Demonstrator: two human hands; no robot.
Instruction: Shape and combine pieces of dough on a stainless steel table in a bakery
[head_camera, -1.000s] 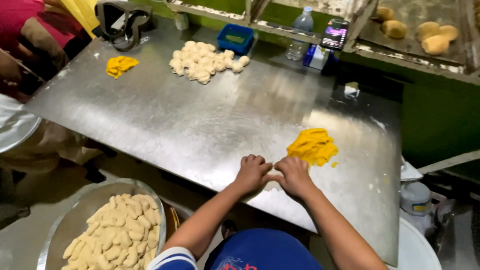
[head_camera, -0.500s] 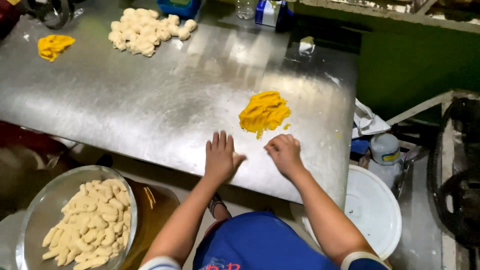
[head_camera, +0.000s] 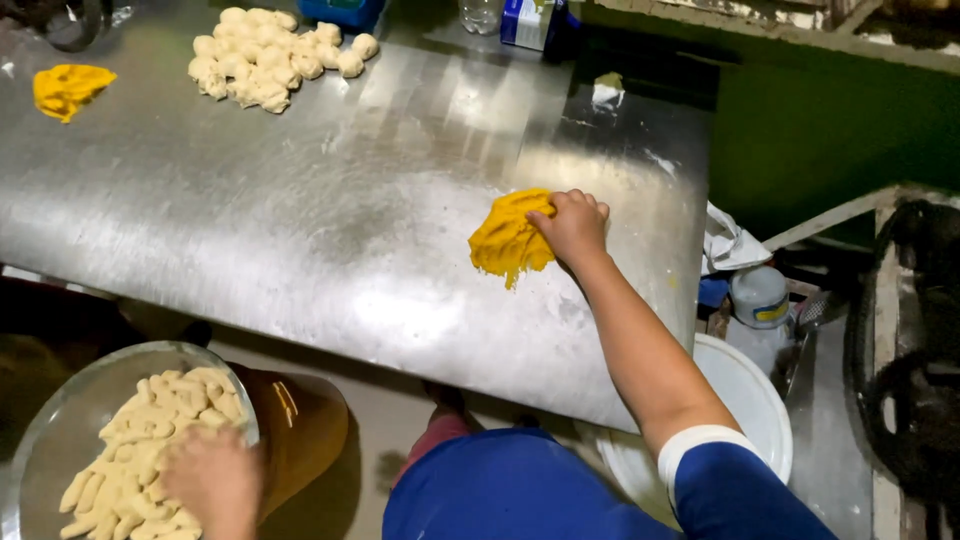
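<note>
My right hand (head_camera: 572, 226) rests with curled fingers on the right edge of a yellow filling pile (head_camera: 508, 240) on the steel table (head_camera: 330, 220). Whether it holds any of the filling is not visible. My left hand (head_camera: 212, 480) is down at the lower left, inside a metal bowl (head_camera: 45, 440) full of pale dough sticks (head_camera: 150, 440), fingers among them; a grip cannot be made out. The bowl sits on an orange-brown bucket (head_camera: 300, 430).
A heap of pale dough lumps (head_camera: 270, 55) and a second yellow pile (head_camera: 68, 88) lie at the table's far left. A blue tub (head_camera: 340, 10), a bottle and a carton (head_camera: 528, 22) stand at the back. A white bucket (head_camera: 740, 400) sits right of me.
My hands were together at the table's near edge. Now the right one has reached onto the yellow pile and the left one has dropped into the bowl of dough sticks. The view shifted left and down.
</note>
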